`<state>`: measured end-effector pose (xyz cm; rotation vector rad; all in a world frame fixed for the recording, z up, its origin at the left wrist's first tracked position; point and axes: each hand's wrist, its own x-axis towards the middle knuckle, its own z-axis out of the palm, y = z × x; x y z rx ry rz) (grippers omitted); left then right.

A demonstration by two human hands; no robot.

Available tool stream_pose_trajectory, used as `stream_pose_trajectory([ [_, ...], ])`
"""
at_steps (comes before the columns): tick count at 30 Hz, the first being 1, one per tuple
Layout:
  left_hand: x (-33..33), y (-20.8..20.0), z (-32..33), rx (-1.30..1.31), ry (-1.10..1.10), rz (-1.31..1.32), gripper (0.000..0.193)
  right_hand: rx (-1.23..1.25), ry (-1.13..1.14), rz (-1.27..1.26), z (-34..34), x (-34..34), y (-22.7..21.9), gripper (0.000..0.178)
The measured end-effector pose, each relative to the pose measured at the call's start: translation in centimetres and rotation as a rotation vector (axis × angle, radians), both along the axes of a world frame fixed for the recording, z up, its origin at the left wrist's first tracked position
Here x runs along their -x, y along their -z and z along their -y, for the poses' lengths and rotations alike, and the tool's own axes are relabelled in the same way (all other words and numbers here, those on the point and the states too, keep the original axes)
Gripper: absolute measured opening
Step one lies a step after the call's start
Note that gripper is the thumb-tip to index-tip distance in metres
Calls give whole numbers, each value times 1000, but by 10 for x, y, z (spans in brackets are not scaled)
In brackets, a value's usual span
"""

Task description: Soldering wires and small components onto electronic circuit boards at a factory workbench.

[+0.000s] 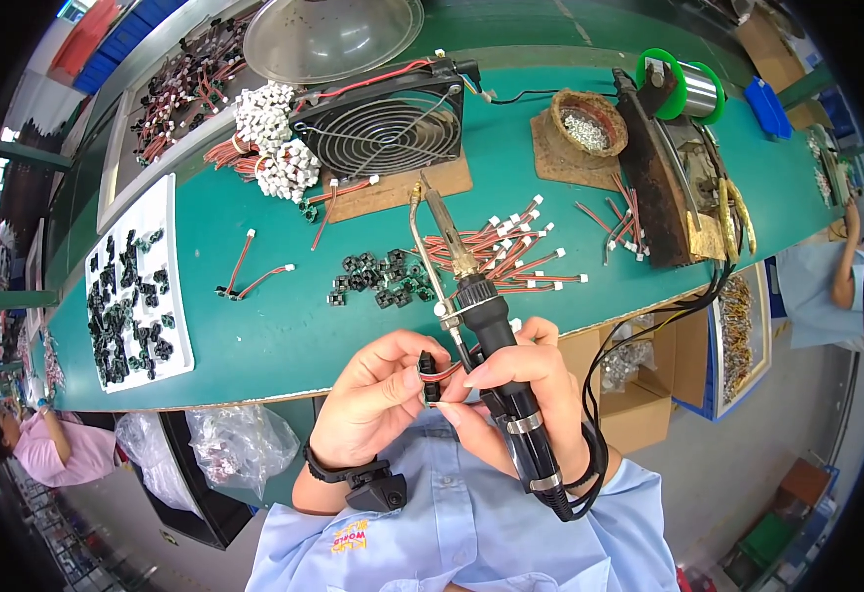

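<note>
Close to my chest, my left hand [371, 400] pinches a small black electronic part [430, 379] between thumb and fingers. Red and black wires [444, 374] run from that part toward my right hand [540, 395]. My right hand is closed around a black-handled soldering iron [484, 314], its thumb and a fingertip also close to the wires. The iron's metal tip points away from me, over the table, with a thin solder feed tube [427, 252] clamped alongside. Just beyond my hands lie loose black parts [378, 277] and white-plugged red-black leads [511, 252].
A fan [383, 133] stands at the back beside bundled white connectors [287, 170]. A white tray [178, 296] of black parts is left. Right are a round bowl [610, 128], a green solder spool [657, 74] and trailing black cables [598, 395]. Other people sit at both sides.
</note>
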<state>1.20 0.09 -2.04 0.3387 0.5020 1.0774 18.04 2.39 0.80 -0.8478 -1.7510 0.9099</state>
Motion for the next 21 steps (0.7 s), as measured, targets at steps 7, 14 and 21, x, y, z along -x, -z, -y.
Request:
stream_pose_trajectory([
  [7,2,0,2,-35,-34,-69,22,11,-31,26,-2,-2,-1,44],
  [14,3,-7,1,-91,-50,-211,22,44,-17,37,-4,-5,-2,43],
  [21,1,-19,5,-155,-83,-535,21,238,-90,-34,-4,-7,2,42],
])
